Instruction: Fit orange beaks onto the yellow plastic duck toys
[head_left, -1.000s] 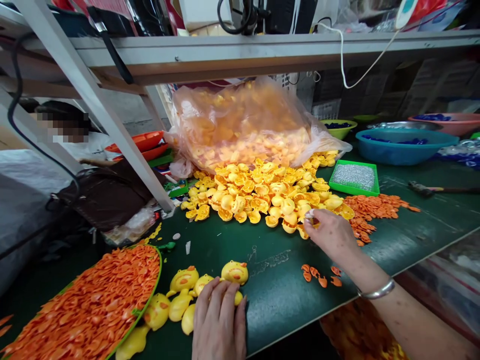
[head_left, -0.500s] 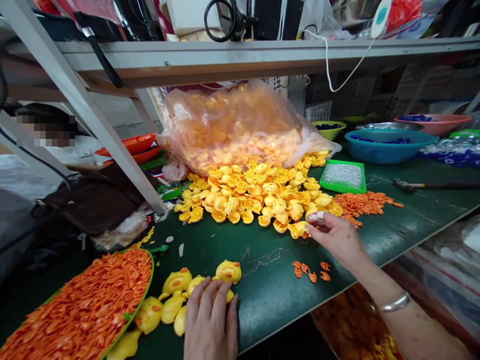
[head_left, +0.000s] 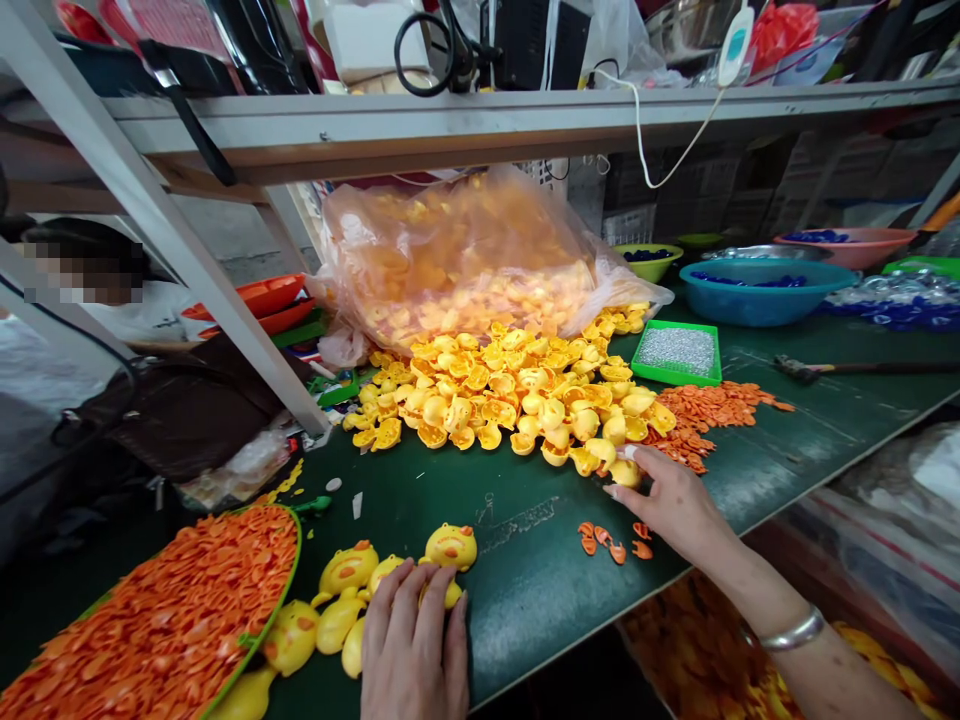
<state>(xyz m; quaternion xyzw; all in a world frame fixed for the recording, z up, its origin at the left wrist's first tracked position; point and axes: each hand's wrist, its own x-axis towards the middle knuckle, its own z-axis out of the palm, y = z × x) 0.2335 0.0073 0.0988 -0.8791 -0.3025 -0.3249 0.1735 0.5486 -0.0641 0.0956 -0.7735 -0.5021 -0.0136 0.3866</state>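
My left hand (head_left: 415, 648) lies flat, fingers together, on a yellow duck piece at the near edge of the green table (head_left: 525, 570), beside several assembled yellow ducks (head_left: 346, 568) with orange beaks. My right hand (head_left: 670, 497) reaches to the near edge of the big heap of yellow duck halves (head_left: 517, 390), its fingers closed round one yellow half (head_left: 624, 472). A few loose orange beaks (head_left: 609, 543) lie just left of that hand. A green-rimmed tray of orange beaks (head_left: 165, 620) is at my left.
A clear plastic bag of yellow halves (head_left: 480, 255) sits behind the heap. A small green tray of silver bits (head_left: 679, 353), a pile of orange beaks (head_left: 712, 408), a blue bowl (head_left: 757, 290) and a hammer (head_left: 810, 368) stand at right. A person (head_left: 112, 290) sits at far left behind a slanted shelf post.
My right hand has drawn down and toward me from the heap and now grips a yellow half at its near edge. The left hand stays on the duck piece.
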